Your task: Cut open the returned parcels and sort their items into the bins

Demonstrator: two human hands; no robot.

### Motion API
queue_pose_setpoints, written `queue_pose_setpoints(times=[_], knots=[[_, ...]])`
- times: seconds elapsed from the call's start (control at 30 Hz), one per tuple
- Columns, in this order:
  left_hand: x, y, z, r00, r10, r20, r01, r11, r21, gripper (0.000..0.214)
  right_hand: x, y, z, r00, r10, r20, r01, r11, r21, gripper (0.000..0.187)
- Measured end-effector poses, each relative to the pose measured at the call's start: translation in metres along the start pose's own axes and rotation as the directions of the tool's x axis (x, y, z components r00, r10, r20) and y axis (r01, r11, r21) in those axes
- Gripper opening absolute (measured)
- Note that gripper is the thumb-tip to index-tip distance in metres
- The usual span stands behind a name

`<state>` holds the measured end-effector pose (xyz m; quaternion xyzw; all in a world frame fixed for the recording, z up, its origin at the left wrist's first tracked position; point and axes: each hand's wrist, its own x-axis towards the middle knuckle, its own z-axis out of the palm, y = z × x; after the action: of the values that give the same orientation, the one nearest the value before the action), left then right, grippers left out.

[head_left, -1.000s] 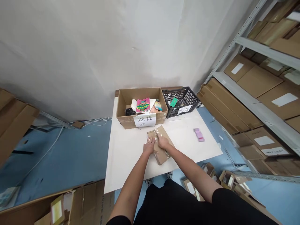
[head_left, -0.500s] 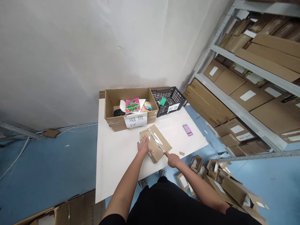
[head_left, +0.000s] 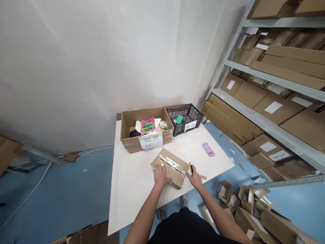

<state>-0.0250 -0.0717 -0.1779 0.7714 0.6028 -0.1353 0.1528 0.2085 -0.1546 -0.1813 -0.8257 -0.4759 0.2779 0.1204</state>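
Observation:
A taped cardboard box [head_left: 175, 164] lies at an angle on the white tabletop, with clear, shiny tape along its top seam. Spread over its near left part, my left hand [head_left: 161, 175] presses on it with the fingers apart. My right hand [head_left: 195, 178] is closed around a yellow and black utility knife [head_left: 191, 168] at the box's right end. The knife points upward and away from me. Whether its blade is out, I cannot tell. A small brown cardboard piece [head_left: 203, 177] lies just right of that hand.
Behind the box stand an open carton [head_left: 133, 144] holding booklets and a black plastic crate [head_left: 181, 128] with a green item. A blurred pink item [head_left: 208, 149] lies on the table [head_left: 132, 189]. Shelves of boxes [head_left: 269, 91] rise at right; opened cartons [head_left: 254, 210] litter the floor.
My right hand has turned and come off the tape seam to the box's right end, so the knife now shows upright. My left hand stays on the box. The camera view has shifted.

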Motion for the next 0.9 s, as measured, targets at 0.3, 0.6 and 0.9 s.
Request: queue_pose_setpoints(times=[0.3, 0.6, 0.9], knots=[[-0.04, -0.034, 0.041, 0.995, -0.054, -0.085, 0.051, 0.998, -0.034, 0.085, 0.037, -0.047, 0.048, 0.995, -0.095, -0.039, 0.096, 0.995, 0.026, 0.079], [-0.059, -0.065, 0.045, 0.984, -0.143, -0.11, 0.139, 0.989, -0.047, 0.07, 0.038, -0.1, 0.056, 0.985, -0.166, 0.049, 0.169, 0.983, -0.071, 0.079], [-0.017, -0.074, 0.004, 0.953, 0.267, 0.145, -0.257, 0.963, -0.084, 0.095, 0.039, -0.072, 0.035, 0.991, -0.123, 0.05, 0.109, 0.969, 0.221, 0.055]])
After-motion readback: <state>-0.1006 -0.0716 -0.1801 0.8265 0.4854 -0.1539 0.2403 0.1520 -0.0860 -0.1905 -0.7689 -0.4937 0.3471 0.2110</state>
